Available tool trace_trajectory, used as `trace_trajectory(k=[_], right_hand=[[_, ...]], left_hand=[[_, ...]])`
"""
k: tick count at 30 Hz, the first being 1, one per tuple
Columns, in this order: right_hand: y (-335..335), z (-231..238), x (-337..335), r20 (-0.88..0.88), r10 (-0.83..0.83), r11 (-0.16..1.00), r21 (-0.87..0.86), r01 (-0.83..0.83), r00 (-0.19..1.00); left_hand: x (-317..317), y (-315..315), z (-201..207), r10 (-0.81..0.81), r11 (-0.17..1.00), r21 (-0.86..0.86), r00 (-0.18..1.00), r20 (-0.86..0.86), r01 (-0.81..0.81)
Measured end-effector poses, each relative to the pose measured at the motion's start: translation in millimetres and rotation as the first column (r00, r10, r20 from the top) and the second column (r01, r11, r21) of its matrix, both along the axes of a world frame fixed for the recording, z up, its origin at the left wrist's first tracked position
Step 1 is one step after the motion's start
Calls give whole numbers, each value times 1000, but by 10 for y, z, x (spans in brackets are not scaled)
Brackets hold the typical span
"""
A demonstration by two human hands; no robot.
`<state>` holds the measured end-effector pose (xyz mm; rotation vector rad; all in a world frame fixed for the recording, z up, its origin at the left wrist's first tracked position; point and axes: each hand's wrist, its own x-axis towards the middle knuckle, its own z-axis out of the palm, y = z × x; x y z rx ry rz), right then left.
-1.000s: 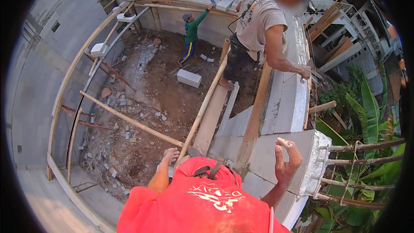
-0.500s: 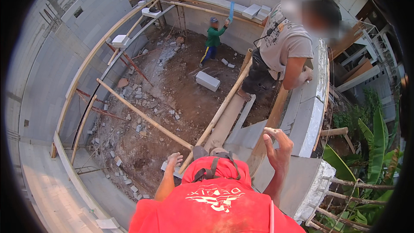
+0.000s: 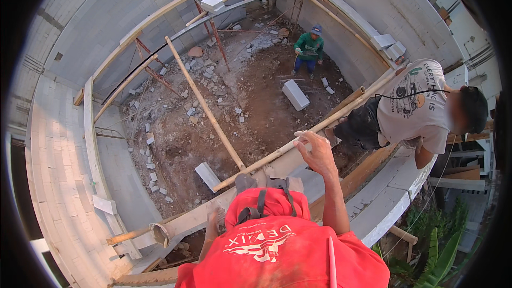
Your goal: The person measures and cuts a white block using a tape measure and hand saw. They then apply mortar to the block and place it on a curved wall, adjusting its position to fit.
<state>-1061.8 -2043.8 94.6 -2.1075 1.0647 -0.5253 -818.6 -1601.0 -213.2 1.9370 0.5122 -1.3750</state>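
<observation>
My right hand (image 3: 318, 156) is raised in front of my chest with its thumb and fingers apart and nothing in it. It appears in front of a long bamboo pole (image 3: 341, 116) that slants up to the right. Low beside my red shirt, my left hand (image 3: 215, 216) has its fingers stretched out. It is nearest to a wooden plank (image 3: 197, 213) that runs under my legs; whether it touches the plank I cannot tell. A pale block (image 3: 206, 176) lies below, past the plank. A trowel-like tool (image 3: 159, 234) rests on the planks to the left.
A co-worker in a grey shirt (image 3: 413, 101) leans over the block wall (image 3: 384, 202) at my right. Down on the rubble floor stands a person in green (image 3: 309, 50), near a large white block (image 3: 295, 95). Bamboo poles and thin rails (image 3: 205, 106) cross the drop.
My view has swung, so the scene sits further right. My right hand has moved up and left in the picture. The person in green has lowered a raised arm; the co-worker leans further right.
</observation>
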Motion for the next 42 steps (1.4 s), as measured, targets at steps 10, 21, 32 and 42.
trace_trajectory(k=[10, 21, 32, 42], right_hand=[[-630, -2322, 319, -495, 239, 928, 370, -47, 835], [-940, -4849, -20, -682, 332, 858, 505, 92, 651], [-1196, -6423, 695, -709, 329, 869, 486, 93, 623], [-1372, -7339, 1367, -725, 301, 901, 429, 64, 620]], left_hand=[[-661, 154, 113, 100, 994, 43, 995, 0, -100], [-631, -83, 197, 64, 998, 13, 997, 47, -65], [-942, -75, -524, 30, 985, 174, 994, -107, -11], [-1180, -339, -968, 84, 988, 145, 981, -176, -59]])
